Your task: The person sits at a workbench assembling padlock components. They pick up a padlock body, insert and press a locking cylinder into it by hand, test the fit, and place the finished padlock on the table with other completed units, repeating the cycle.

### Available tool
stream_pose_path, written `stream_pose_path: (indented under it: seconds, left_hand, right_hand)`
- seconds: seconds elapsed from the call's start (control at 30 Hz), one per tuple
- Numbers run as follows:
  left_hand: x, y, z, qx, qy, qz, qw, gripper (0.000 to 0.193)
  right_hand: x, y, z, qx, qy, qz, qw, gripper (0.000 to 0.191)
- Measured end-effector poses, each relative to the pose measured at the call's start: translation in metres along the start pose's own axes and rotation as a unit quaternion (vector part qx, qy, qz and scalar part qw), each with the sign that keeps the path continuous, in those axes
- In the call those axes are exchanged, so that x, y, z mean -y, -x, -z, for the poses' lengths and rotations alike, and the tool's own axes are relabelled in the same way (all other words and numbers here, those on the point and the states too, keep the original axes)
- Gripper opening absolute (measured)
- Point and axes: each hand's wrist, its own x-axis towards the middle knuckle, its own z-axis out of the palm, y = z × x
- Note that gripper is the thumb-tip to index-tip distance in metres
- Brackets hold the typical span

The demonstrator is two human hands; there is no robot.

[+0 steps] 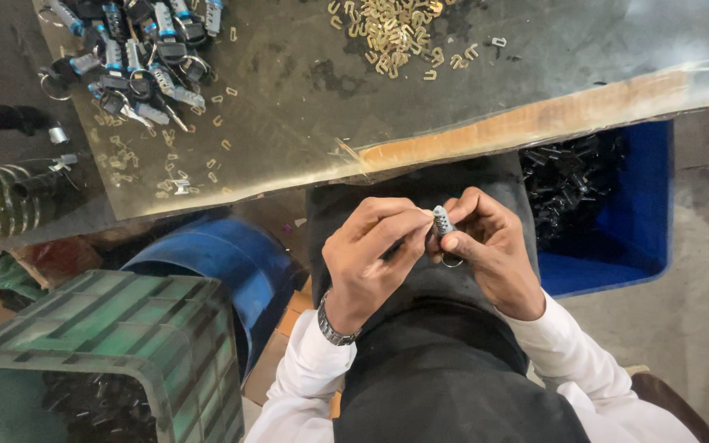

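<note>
Two hands meeting over the lap at centre, left hand and right hand both pinching a small metal lock cylinder with ring, apparently fitting a part, needing steady fingertip alignment next; brass clips lying at 12 o'clock, finished cylinders at 10 o'clock.

Scuffed metal-topped workbench with brass clips and a heap of keyed locks
</note>
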Motion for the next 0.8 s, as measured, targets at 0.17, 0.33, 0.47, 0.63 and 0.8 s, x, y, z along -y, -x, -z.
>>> stream_pose_path:
  seconds: [0.17,0.33,0.47,0.63,0.8]
  left_hand:
    - [0.002,-0.002,0.0,0.015,-0.046,-0.051,0.998,0.022]
    - [0.003,-0.004,0.005,0.045,0.041,0.057,0.997,0.028]
    - [0.01,-0.01,0.013,0.117,0.175,0.126,0.969,0.028]
    - [0.017,-0.008,0.013,0.128,0.248,0.035,0.96,0.02]
    - [0.022,0.014,0.012,0.074,0.465,0.176,0.864,0.021]
  right_hand:
    - [-0.001,-0.001,0.002,-0.008,0.018,0.011,1.0,0.022]
    - [0.006,0.002,0.006,-0.017,0.088,0.009,0.996,0.021]
    - [0.028,0.002,-0.006,0.003,0.14,0.024,0.99,0.025]
    - [0.075,-0.003,-0.016,0.094,0.387,0.111,0.911,0.03]
    - [0.135,-0.055,0.025,-0.045,0.61,0.382,0.693,0.013]
